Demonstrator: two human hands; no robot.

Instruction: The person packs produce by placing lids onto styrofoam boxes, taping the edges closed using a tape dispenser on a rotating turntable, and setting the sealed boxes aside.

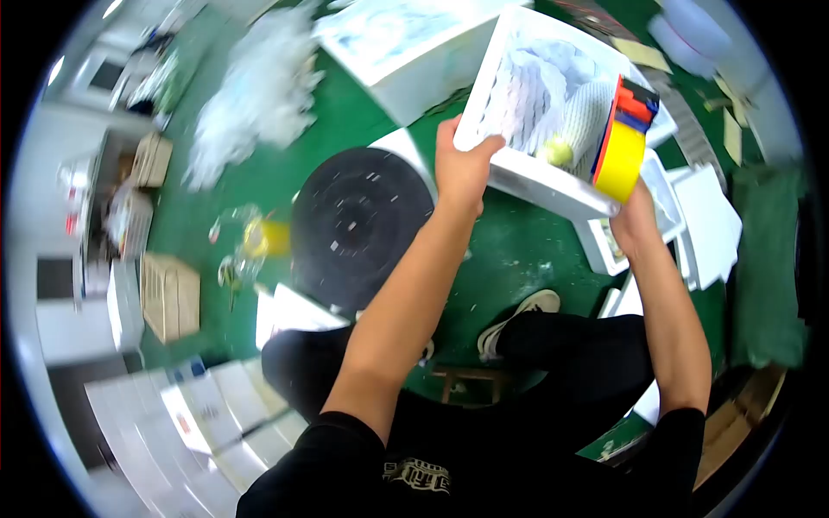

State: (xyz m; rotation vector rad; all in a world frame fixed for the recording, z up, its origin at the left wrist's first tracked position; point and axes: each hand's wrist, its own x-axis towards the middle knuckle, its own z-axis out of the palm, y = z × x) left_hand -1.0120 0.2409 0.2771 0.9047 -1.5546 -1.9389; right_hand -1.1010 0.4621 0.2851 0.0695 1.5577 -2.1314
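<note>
A white foam box (548, 173), tilted, is held up between my two hands. My left hand (465, 168) grips its left near corner, thumb over the rim. At the near right corner, my right hand (635, 220) is against the box with its fingers mostly hidden. Inside lie white foam netting sleeves (527, 91) and a pale yellow-green item (557, 152) in netting, its kind unclear. A tape dispenser (620, 155) with a wide yellow roll and red, blue and black parts rests at the box's right side, just above my right hand.
A round black top (358, 229) stands left of my arms. Beyond are a foam box (423, 73) and a heap of clear plastic (259, 86). Smaller foam boxes (596, 246) and lids (712, 224) lie right. Stacked white boxes (155, 432) stand lower left.
</note>
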